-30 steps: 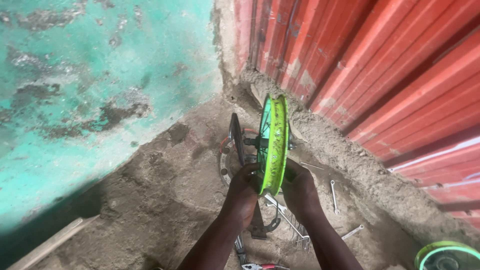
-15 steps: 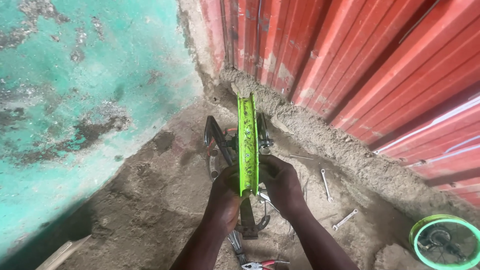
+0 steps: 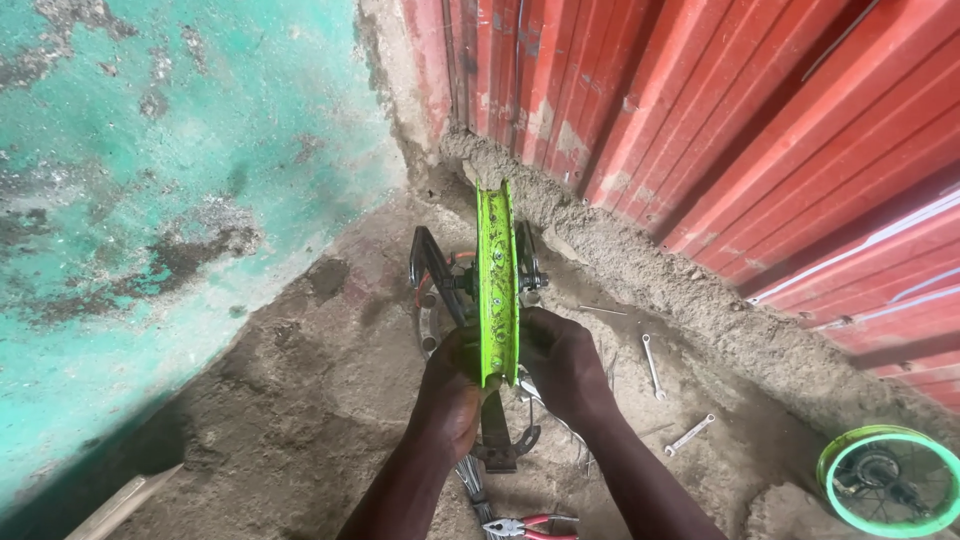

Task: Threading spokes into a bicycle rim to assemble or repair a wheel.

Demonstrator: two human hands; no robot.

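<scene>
rim: bright green wheel rim (image 3: 497, 285), glossy, narrow hoop seen edge-on, upright in a dark metal stand (image 3: 440, 275) on gritty dirt floor
left hand: left hand (image 3: 452, 392) fingers wrapped on rim's lower left edge
right hand: right hand (image 3: 563, 362) fingers curled on rim's lower right side
right of rim: two thin steel spanners (image 3: 652, 365), second green wheel (image 3: 885, 480) flat; ribbed red sheet wall (image 3: 720, 120) behind
below rim: red-handled pliers (image 3: 530, 524)

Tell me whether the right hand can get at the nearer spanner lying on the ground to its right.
Probably yes. The spanner lies in the open on the dirt, nothing over it, but the right hand is gripping the green wheel rim and must let go first.
</scene>
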